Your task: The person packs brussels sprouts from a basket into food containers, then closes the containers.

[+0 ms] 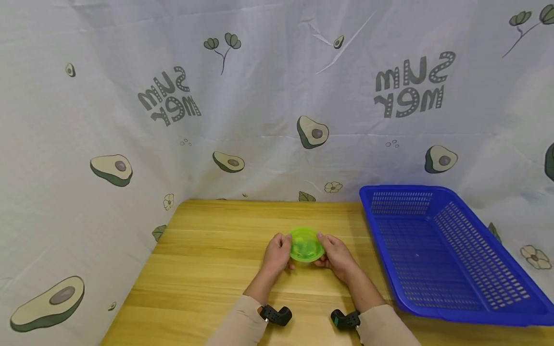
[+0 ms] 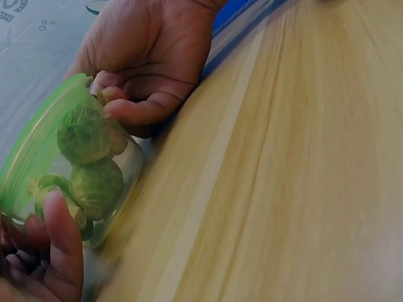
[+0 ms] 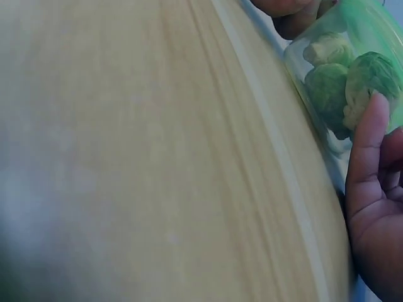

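Observation:
A small clear container with a bright green lid is held between both hands above the wooden table. Several Brussels sprouts show through its see-through wall in both wrist views. My left hand grips the left side of the rim, thumb on top and fingers below. On the opposite side, my right hand holds the rim the same way. In the right wrist view, one finger of the right hand lies along the container wall. The lid sits on the container; whether it is fully sealed I cannot tell.
A large blue plastic basket with slatted walls stands at the right of the wooden table. A white cloth printed with avocados hangs behind and along the left side. Each wrist wears a black strap device.

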Available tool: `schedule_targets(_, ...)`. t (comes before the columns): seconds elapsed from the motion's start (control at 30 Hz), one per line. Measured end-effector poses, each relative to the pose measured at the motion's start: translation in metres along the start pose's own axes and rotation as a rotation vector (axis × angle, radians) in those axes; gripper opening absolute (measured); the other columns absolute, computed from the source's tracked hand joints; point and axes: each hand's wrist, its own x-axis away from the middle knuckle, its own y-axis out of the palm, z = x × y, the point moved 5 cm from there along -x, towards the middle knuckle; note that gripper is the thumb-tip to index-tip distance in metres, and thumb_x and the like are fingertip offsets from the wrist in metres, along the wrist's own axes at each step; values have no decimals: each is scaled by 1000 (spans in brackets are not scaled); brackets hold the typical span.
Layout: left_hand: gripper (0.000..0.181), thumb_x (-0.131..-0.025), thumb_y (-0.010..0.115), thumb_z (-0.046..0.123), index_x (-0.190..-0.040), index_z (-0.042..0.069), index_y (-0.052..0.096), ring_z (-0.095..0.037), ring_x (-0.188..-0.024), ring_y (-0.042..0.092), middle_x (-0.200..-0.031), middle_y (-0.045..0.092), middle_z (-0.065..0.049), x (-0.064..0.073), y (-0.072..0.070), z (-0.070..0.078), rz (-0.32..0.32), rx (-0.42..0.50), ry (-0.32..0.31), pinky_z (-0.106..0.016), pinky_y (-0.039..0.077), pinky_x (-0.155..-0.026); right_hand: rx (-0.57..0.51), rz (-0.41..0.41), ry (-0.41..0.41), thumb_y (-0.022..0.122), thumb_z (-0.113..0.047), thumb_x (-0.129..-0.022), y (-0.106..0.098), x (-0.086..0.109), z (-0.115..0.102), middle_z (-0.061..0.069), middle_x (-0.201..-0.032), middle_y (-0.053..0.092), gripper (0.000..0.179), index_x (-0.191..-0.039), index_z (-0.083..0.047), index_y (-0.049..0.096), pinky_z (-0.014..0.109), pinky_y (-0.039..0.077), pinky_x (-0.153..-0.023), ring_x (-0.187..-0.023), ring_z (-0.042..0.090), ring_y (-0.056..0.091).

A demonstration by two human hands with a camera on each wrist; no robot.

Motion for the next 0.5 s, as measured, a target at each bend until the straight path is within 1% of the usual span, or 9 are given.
schedule_targets(0.17,40,-106,53,41,-78,15,42,-14,-45,49,-65,43,1,-1,-3,-5,-39,-12,-13,-29,55,-45,36,56,-5,42,-46,-109,-1,4,3,4,-73,51,49,-111,1,57,27,59,-66,-68,14,54)
schedule_targets(0.23,42,-105,53,47,-79,15,43,-14,-46,50,-65,44,1,0,-6,-5,-48,-44,-17,-30,55,-46,109,87,-14,39,-50,-109,-2,9,0,7,-77,54,55,-118,3,54,30,60,-65,-69,16,57)
schedule_targets(0.27,44,-105,53,49,-80,14,44,-14,-47,50,-65,45,0,0,-7,-4,-54,-59,-18,-30,56,-47,175,109,-20,37,-52,-109,-3,12,-2,10,-80,55,58,-123,2,52,31,60,-65,-69,18,58)
schedule_targets(0.37,47,-103,51,56,-83,13,47,-16,-47,50,-65,46,0,2,-15,2,-54,-138,-4,-32,56,-48,472,202,-74,31,-58,-108,-8,21,-18,17,-95,61,64,-131,-1,49,39,57,-71,-81,25,62)
schedule_targets(0.43,49,-104,48,58,-86,13,49,-18,-47,51,-63,47,-1,2,-21,10,-46,-218,22,-32,55,-48,663,255,-120,31,-59,-107,-9,29,-34,22,-111,62,67,-138,-1,47,46,55,-79,-96,32,64)
schedule_targets(0.47,49,-104,47,58,-88,12,50,-18,-46,51,-62,48,-1,1,-24,15,-38,-264,44,-32,54,-48,737,269,-138,32,-58,-107,-8,34,-44,25,-119,61,68,-142,-1,45,50,54,-83,-104,36,63)
schedule_targets(0.5,49,-104,46,58,-89,12,51,-18,-47,51,-62,48,-1,1,-28,21,-25,-324,77,-32,51,-48,788,267,-165,33,-56,-108,-7,40,-55,27,-127,59,69,-145,1,43,54,52,-87,-113,39,60)
